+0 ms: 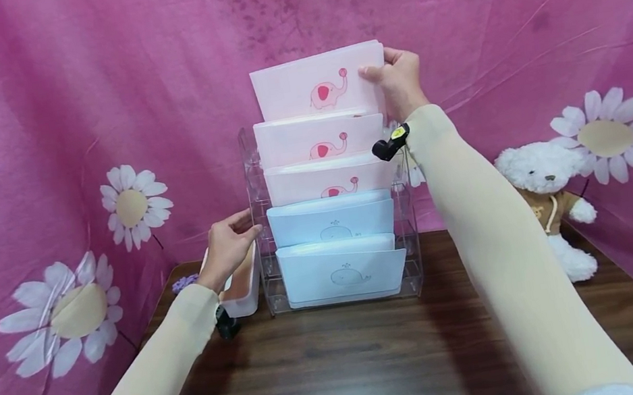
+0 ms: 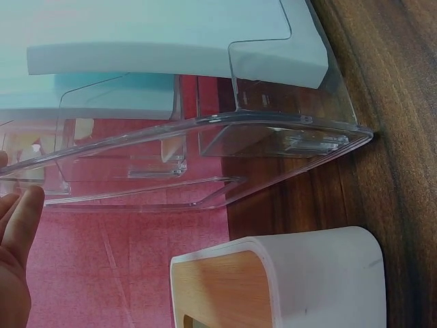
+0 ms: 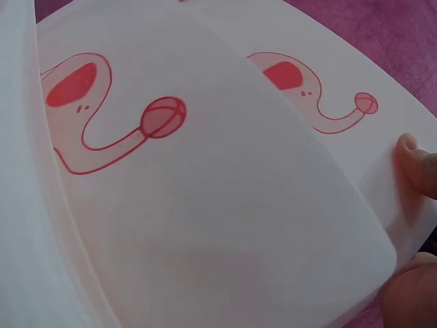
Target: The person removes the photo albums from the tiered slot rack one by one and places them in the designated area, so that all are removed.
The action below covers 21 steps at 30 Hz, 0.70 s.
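Right hand (image 1: 402, 79) pinches the top pink folder (image 1: 288, 89), tilted above the others; left hand (image 1: 229, 246) grips the clear rack's (image 1: 275, 302) side. I'd brace firmly and level it so corners don't snag.

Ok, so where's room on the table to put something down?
The tabletop in front of the clear rack is bare. A smaller patch lies between rack and teddy bear, below the right sleeve. It's crowded by the left hand and white box.

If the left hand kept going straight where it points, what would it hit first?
The clear rack, whose side edge the left hand seems to grip; past that edge, perhaps the upper blue booklet, though depth is unclear.
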Each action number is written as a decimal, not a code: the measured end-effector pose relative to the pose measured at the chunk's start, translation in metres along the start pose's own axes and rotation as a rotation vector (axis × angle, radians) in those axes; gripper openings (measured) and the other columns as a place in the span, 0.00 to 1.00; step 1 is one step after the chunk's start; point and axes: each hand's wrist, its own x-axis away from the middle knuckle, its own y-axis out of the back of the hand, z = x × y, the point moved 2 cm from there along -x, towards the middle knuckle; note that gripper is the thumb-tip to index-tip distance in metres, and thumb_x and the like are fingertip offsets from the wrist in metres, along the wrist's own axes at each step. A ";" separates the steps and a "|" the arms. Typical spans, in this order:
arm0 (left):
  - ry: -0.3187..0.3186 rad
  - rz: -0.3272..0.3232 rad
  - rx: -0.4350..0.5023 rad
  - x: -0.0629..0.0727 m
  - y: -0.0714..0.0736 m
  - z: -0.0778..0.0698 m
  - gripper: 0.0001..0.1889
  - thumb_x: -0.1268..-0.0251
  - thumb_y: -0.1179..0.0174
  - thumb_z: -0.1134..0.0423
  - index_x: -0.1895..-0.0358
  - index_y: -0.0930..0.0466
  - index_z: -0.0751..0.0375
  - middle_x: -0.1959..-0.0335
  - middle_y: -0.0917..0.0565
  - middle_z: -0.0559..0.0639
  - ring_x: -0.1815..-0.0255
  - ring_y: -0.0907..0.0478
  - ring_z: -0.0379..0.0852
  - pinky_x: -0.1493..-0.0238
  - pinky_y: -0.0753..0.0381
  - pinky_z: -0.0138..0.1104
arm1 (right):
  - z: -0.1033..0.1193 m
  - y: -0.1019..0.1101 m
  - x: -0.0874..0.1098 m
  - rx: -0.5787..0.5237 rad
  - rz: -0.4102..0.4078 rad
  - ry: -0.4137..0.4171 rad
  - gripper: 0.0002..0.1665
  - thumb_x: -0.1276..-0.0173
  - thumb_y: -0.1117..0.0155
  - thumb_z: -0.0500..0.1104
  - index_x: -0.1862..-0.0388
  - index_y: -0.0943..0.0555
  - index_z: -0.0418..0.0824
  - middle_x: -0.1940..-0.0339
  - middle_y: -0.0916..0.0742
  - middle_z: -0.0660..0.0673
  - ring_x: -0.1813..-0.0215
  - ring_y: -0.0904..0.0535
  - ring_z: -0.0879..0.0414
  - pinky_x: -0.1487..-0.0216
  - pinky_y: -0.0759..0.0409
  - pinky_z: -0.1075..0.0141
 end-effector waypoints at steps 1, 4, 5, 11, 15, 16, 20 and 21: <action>0.004 0.000 0.000 0.000 0.000 0.000 0.30 0.29 0.36 0.56 0.27 0.29 0.56 0.32 0.20 0.56 0.32 0.21 0.52 0.33 0.20 0.46 | 0.002 0.000 0.000 -0.008 -0.007 0.004 0.25 0.42 0.28 0.26 0.46 0.12 0.42 0.61 0.11 0.48 0.59 0.13 0.55 0.48 0.11 0.62; 0.007 -0.002 -0.006 0.001 0.000 0.000 0.30 0.29 0.36 0.56 0.27 0.29 0.56 0.33 0.20 0.56 0.32 0.21 0.52 0.33 0.19 0.46 | 0.008 0.000 0.002 -0.029 -0.026 0.017 0.24 0.42 0.28 0.26 0.47 0.12 0.42 0.61 0.10 0.47 0.59 0.13 0.54 0.49 0.10 0.61; 0.002 -0.003 -0.008 0.001 0.000 0.000 0.30 0.29 0.36 0.56 0.27 0.29 0.56 0.33 0.19 0.56 0.32 0.21 0.52 0.33 0.19 0.46 | 0.011 0.001 0.003 -0.037 -0.034 0.019 0.24 0.42 0.28 0.26 0.48 0.11 0.42 0.61 0.10 0.47 0.59 0.13 0.53 0.49 0.10 0.60; -0.020 -0.004 -0.009 0.000 -0.003 -0.001 0.30 0.30 0.35 0.55 0.27 0.29 0.55 0.33 0.19 0.55 0.33 0.20 0.51 0.34 0.18 0.45 | 0.026 0.004 0.006 -0.085 -0.071 0.030 0.22 0.42 0.27 0.27 0.51 0.10 0.45 0.59 0.09 0.47 0.58 0.12 0.53 0.49 0.10 0.58; -0.025 0.002 -0.001 -0.001 -0.005 -0.004 0.29 0.29 0.36 0.56 0.27 0.28 0.55 0.34 0.19 0.55 0.33 0.20 0.50 0.34 0.18 0.45 | 0.037 0.005 0.007 -0.129 -0.083 0.040 0.22 0.42 0.27 0.25 0.52 0.10 0.45 0.59 0.09 0.46 0.59 0.12 0.53 0.51 0.10 0.59; -0.024 -0.001 0.001 -0.002 -0.005 -0.005 0.29 0.29 0.36 0.56 0.27 0.28 0.55 0.34 0.18 0.55 0.34 0.20 0.50 0.34 0.18 0.45 | 0.040 0.005 0.007 -0.152 -0.086 0.043 0.22 0.43 0.27 0.25 0.52 0.10 0.44 0.60 0.09 0.46 0.59 0.12 0.52 0.52 0.11 0.59; -0.030 -0.007 0.011 -0.004 -0.006 -0.008 0.29 0.30 0.35 0.57 0.28 0.28 0.58 0.36 0.17 0.57 0.34 0.20 0.52 0.34 0.18 0.46 | 0.050 0.004 0.011 -0.246 -0.113 0.064 0.22 0.44 0.29 0.22 0.55 0.10 0.41 0.61 0.09 0.45 0.61 0.12 0.52 0.54 0.12 0.60; -0.029 -0.008 0.015 -0.004 -0.007 -0.008 0.29 0.30 0.35 0.57 0.28 0.28 0.59 0.36 0.17 0.57 0.34 0.20 0.52 0.34 0.18 0.46 | 0.052 0.004 0.012 -0.270 -0.118 0.068 0.21 0.44 0.29 0.22 0.55 0.10 0.40 0.62 0.09 0.45 0.61 0.13 0.51 0.55 0.12 0.60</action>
